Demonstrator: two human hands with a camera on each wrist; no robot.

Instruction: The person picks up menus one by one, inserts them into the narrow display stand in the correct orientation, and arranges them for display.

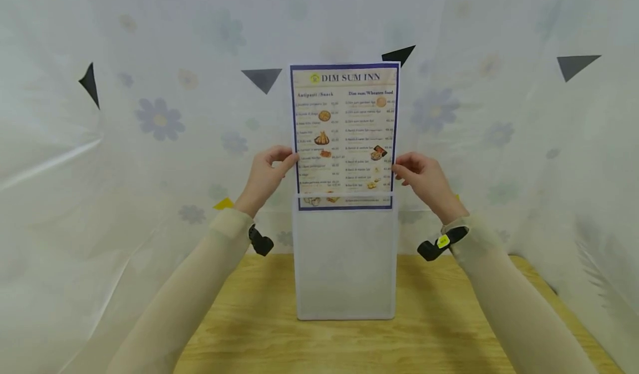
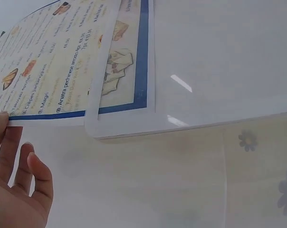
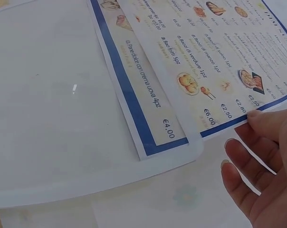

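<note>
Bare fingertips first: my left hand (image 1: 263, 175) pinches the menu sheet (image 1: 344, 132) at its left edge, thumb in front; my right hand (image 1: 423, 178) pinches the right edge at approx the same height. In the wrist views the other fingers hang loose, not clamped. Sheet stands upright betw both hands, long axis vertical, bottom strip already tucked in the top mouth of the clear holder (image 1: 344, 263). Holder sits directly below the sheet, standing on the wood table (image 1: 239, 318), w/ the floral curtain (image 1: 160, 119) behind. Neither hand is nearer; grip is symmetric.
</note>
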